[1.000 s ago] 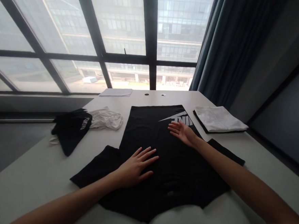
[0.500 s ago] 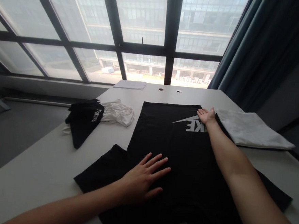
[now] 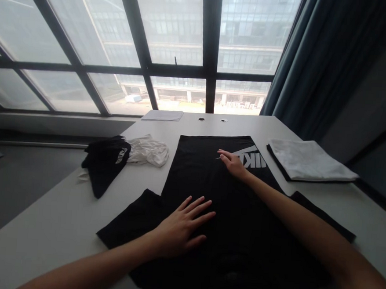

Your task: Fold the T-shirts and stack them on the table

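A black T-shirt (image 3: 197, 171) with a pale logo print lies spread out on the white table, its hem toward the window and its sleeves out to both sides. My left hand (image 3: 185, 225) rests flat on the shirt's middle, fingers spread. Further up, my right hand (image 3: 234, 164) is on the shirt beside the logo, covering part of it. Its fingers are stretched out and it grips nothing. The print appears upside down from where I look.
To the left lies a crumpled heap of a black garment (image 3: 107, 160) and a white garment (image 3: 148, 150). A folded white cloth (image 3: 311, 159) sits on something black at the right. Papers (image 3: 162, 115) lie at the far edge of the white table (image 3: 51, 227), before the window.
My right hand has moved left across the shirt from its right edge to the logo's tip, turning over from palm up. My left hand stays put on the shirt. The view has shifted slightly.
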The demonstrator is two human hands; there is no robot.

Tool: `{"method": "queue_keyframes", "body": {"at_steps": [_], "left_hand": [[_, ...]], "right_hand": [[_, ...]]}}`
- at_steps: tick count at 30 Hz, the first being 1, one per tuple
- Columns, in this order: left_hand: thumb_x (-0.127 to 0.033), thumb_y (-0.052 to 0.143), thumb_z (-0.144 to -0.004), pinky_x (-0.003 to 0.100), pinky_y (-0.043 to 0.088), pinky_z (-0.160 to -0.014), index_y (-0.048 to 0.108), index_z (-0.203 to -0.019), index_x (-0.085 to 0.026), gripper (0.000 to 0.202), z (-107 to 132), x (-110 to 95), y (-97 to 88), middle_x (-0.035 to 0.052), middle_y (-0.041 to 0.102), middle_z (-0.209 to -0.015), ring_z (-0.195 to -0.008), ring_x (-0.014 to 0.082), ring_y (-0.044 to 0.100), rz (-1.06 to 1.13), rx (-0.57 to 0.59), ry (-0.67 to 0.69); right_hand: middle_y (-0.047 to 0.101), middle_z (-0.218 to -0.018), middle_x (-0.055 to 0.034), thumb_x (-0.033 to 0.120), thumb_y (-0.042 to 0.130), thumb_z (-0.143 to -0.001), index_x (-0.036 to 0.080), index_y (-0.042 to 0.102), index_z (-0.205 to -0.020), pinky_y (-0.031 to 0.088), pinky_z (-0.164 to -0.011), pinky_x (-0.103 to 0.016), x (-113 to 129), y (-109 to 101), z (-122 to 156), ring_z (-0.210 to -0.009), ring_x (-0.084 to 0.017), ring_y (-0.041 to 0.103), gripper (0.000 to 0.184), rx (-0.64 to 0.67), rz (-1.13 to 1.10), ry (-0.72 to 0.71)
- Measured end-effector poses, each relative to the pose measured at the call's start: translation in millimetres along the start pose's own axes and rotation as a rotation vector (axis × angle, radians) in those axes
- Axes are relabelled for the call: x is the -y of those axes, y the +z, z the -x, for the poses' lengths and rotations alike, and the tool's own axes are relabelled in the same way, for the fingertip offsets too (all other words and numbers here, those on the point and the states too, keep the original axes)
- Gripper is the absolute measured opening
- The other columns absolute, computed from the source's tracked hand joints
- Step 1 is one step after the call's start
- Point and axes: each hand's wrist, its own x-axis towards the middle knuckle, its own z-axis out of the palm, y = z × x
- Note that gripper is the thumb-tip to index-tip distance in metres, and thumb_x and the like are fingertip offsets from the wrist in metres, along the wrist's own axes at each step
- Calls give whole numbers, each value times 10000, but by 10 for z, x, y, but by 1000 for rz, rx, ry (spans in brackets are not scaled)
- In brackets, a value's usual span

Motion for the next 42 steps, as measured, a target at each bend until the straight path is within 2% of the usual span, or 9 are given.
{"method": "queue_keyframes", "body": {"at_steps": [3,5,12,15,18,23,31,37,42], "left_hand": [[-438,541,-989,576,145,-1222,257,-1582,-360,662,-5,-2,-3,21,202,-1660,-1523,314,183,-15,-6,9],[-440,537,-991,570,148,-1223,262,-1581,-357,656,-9,7,6,23,208,-1659,-1523,310,183,-25,-16,16],[-427,525,-999,568,183,-1219,299,-1569,-362,616,-31,21,-8,16,254,-1647,-1511,306,231,-57,-42,31],[-397,504,-1011,582,168,-1218,296,-1571,-354,599,-36,-63,-59,13,251,-1648,-1512,308,227,-66,-75,42],[-379,489,-1019,565,156,-1227,249,-1586,-350,617,-32,-173,-72,7,232,-1653,-1520,295,202,-53,-68,93],[-444,488,-1023,582,136,-1220,188,-1591,-388,645,-31,-222,6,-3,190,-1659,-1522,306,184,-58,43,211],[-460,467,-1035,571,119,-1224,182,-1585,-414,621,-25,-145,60,-12,179,-1660,-1523,297,184,-33,31,209],[-460,481,-1028,574,93,-1227,192,-1584,-412,629,-13,-152,64,-14,164,-1662,-1525,298,169,-14,37,209],[-446,499,-1021,585,123,-1223,217,-1579,-415,626,-4,-198,11,-18,183,-1657,-1523,298,174,16,40,190]], "right_hand": [[540,-1475,-100,336,498,-966,207,629,-1336,330,-1193,-463,302,-5,560,-1390,-241,468,413,88,199,-182],[501,-1511,-85,283,471,-974,217,589,-1387,329,-1200,-462,437,-96,919,-1422,-234,425,435,113,299,-213],[496,-1513,-91,211,415,-981,191,570,-1399,336,-1204,-476,576,-499,1859,-1437,-237,400,446,27,485,-82],[472,-1534,-80,200,395,-984,192,554,-1411,303,-1217,-478,598,-512,2170,-1462,-228,357,455,17,561,-47],[400,-1583,-73,219,415,-982,198,504,-1457,253,-1227,-502,604,-428,2387,-1497,-238,280,484,90,653,-40],[352,-1605,-97,293,434,-995,199,455,-1497,228,-1222,-520,620,-319,2468,-1508,-252,248,511,225,736,7],[358,-1601,-91,295,440,-991,202,466,-1492,227,-1224,-506,665,-343,2440,-1499,-245,273,511,246,754,33],[391,-1586,-73,328,469,-987,249,500,-1468,234,-1217,-539,573,-346,2445,-1486,-257,304,488,213,670,29],[529,-1488,-88,285,399,-1015,213,562,-1414,313,-1199,-507,546,-424,2410,-1437,-232,403,437,65,586,8]]}}
